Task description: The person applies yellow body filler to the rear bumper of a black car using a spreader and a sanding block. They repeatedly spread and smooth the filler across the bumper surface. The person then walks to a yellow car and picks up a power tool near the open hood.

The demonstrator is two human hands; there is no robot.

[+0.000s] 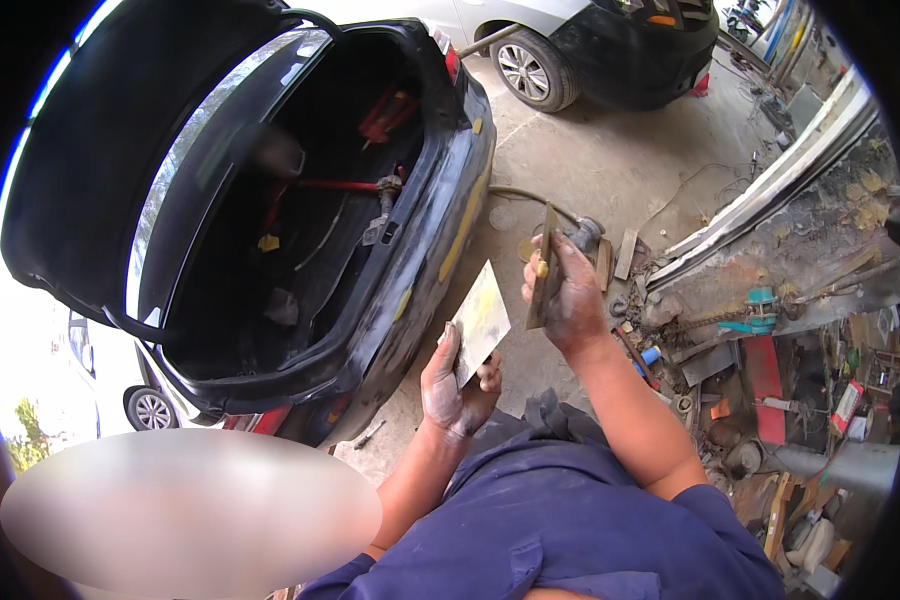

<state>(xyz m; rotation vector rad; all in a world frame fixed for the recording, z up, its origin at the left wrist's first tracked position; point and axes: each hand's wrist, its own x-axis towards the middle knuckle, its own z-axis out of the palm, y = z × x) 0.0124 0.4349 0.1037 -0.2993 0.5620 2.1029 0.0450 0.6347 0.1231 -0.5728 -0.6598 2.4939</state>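
My left hand (pixel 454 396) grips a thin, flat metal putty spreader (pixel 484 325), its pale face smeared with yellow. Upright and nearly edge-on, a second putty spreader (pixel 538 305) is held in my right hand (pixel 578 303), with a dab of yellow putty (pixel 542 268) by the fingers. The two spreaders are close together but apart, above the floor. Grey dust covers both hands. Left of them stands a dark car with its boot open; its rear edge (pixel 425 285) is sanded grey and carries yellow filler patches (pixel 467 225).
Inside the boot lie a red bar (pixel 335 184) and a metal clamp (pixel 385 205). Another car's wheel (pixel 530 72) stands at the back. A grey power tool (pixel 588 232) rests on the floor beyond my right hand. Scrap, tools and a teal chain hoist (pixel 755 312) clutter the right side.
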